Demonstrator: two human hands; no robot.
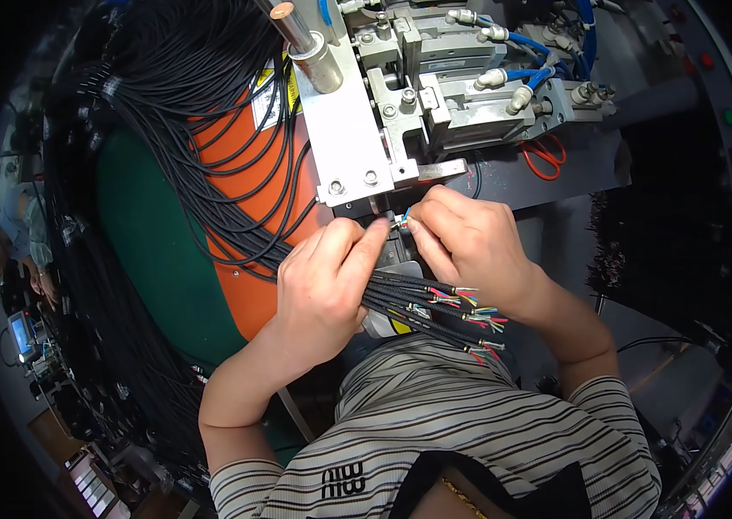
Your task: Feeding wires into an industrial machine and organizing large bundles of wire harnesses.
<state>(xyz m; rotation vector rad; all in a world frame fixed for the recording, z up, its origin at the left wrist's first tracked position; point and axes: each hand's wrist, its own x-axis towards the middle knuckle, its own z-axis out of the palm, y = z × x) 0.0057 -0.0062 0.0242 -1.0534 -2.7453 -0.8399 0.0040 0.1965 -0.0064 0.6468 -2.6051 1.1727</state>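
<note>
A bundle of black cables (396, 303) runs under the palm of my left hand (318, 281), which is curled around it. Short, stripped wire ends (474, 316) in red, blue, green, yellow and white fan out from the bundle toward the right. My left forefinger and thumb reach up to the front of the metal fixture, near one cable's end. There my right hand (474, 246) pinches small coloured wires (402, 222) between thumb and forefinger. Its other fingers are folded in. The fingertips partly hide where the wires meet the fixture.
A pneumatic clamp machine (478, 104) with blue hoses stands ahead, beside a metal post (318, 65). Many black cables (184, 69) drape over an orange panel (219, 147) and a green surface (141, 225). Red loops (543, 160) lie right of the machine. Another person is at far left.
</note>
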